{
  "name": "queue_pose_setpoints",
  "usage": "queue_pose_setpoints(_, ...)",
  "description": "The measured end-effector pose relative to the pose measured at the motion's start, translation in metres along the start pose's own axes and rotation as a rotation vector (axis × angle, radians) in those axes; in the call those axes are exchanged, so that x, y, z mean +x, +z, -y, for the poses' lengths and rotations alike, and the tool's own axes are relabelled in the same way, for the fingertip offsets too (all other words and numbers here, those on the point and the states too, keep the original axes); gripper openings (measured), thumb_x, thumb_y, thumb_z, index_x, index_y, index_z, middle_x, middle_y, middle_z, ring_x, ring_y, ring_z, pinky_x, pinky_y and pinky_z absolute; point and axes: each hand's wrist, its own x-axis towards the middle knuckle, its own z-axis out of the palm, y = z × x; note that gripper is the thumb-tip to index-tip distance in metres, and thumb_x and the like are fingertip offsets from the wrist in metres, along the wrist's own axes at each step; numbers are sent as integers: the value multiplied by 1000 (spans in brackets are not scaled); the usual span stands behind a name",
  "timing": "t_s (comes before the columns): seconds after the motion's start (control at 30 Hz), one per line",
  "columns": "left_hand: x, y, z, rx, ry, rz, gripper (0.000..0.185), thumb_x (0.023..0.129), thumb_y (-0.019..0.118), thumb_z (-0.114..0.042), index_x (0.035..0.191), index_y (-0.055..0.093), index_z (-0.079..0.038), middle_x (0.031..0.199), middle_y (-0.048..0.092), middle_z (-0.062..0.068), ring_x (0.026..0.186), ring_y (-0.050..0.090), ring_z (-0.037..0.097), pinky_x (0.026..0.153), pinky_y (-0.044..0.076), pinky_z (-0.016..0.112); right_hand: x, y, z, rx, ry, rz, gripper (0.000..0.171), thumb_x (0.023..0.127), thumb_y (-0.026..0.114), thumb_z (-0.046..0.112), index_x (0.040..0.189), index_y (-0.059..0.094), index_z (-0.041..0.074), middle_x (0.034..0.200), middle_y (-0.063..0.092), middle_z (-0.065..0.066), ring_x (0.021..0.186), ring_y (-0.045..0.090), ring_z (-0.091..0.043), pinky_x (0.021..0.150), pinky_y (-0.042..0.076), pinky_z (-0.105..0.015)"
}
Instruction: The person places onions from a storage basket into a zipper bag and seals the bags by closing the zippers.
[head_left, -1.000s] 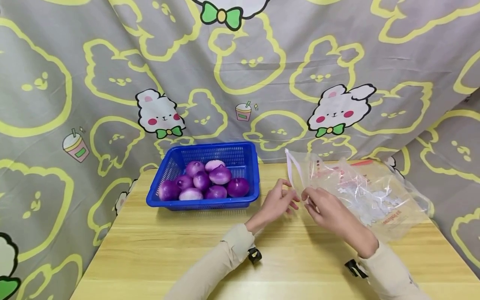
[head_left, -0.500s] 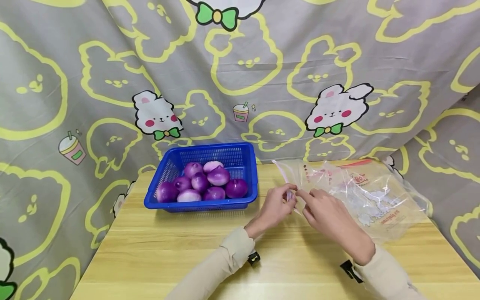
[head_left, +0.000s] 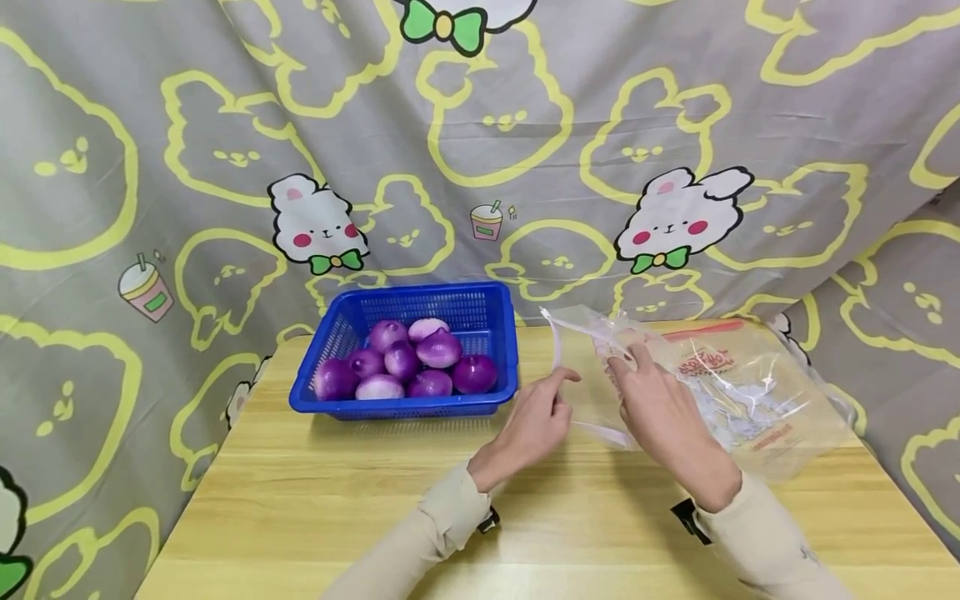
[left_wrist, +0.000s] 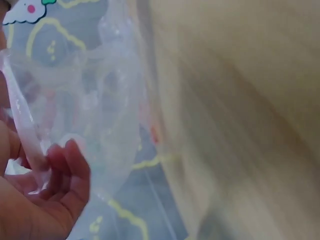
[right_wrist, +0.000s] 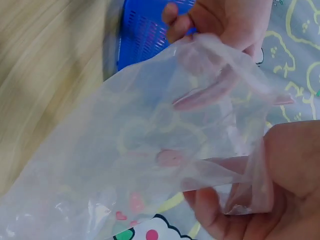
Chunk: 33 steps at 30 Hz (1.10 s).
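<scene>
Since half a second ago the two hands have drawn apart: they were pinched together at the bag's zip strip, and now the mouth of the clear zip bag (head_left: 720, 400) stands open between them.

Head view. Left hand (head_left: 534, 423) near the middle of the table (head_left: 315, 508), index finger raised against the near white lip of the bag, fingers curled round that edge. Right hand (head_left: 654, 406) is pushed into the mouth, fingers spread up inside the film. Bag lies along the right half of the table, reaching toward the back right corner, red print on it. Blue basket (head_left: 491, 333) of purple onions (head_left: 438, 348) sits at the back edge, left of centre, just beside the left hand but apart from it. Bunny-print curtain (head_left: 225, 167) behind.

Left wrist view. Blurred. Left hand (left_wrist: 35, 197) pinches the film; fingers (left_wrist: 75, 165) curled over the lip, bag (left_wrist: 107, 110) rising above them.

Right wrist view. Right hand (right_wrist: 280, 195) grips a fold of the bag (right_wrist: 130, 170) between thumb and fingers; the left hand (right_wrist: 225, 20) holds the far lip, its fingertips showing pink through the plastic. Basket (right_wrist: 142, 35) visible beyond.

Judgement: to open it well, keep each hand on its own lip and pull evenly outward, not upward, so the film does not tear or slide across the table; hold the mouth wide and turned toward the basket.
</scene>
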Motion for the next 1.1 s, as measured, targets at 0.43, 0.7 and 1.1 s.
queue_pose_setpoints(0.43, -24, -63, -37, 414, 158, -209, 55, 78, 66, 3, 131, 62, -10, 92, 57, 10, 66, 51, 18, 49, 46, 24, -3, -32, -4, 195, 14, -504, 26, 86, 71, 7, 101, 58, -9, 91, 55, -18, 64, 45, -25, 50, 39, -41)
queue_pose_setpoints(0.7, -38, -52, -53, 442, 109, 17, 49, 79, 64, -9, 125, 56, 6, 95, 63, 10, 69, 57, 16, 55, 52, 26, 20, -55, -5, 119, -35, -351, 58, 76, 50, -14, 130, 61, 6, 87, 45, -14, 54, 36, -23, 42, 30, -32)
queue_pose_setpoints(1.1, -48, -34, -39, 400, 44, -26, 48, 92, 66, -37, 112, 63, 6, 68, 58, 2, 51, 56, 11, 42, 43, 18, 54, -69, -4, -10, -279, -100, 47, 73, 51, -15, 110, 69, 8, 99, 60, -11, 67, 54, -28, 47, 38, -35)
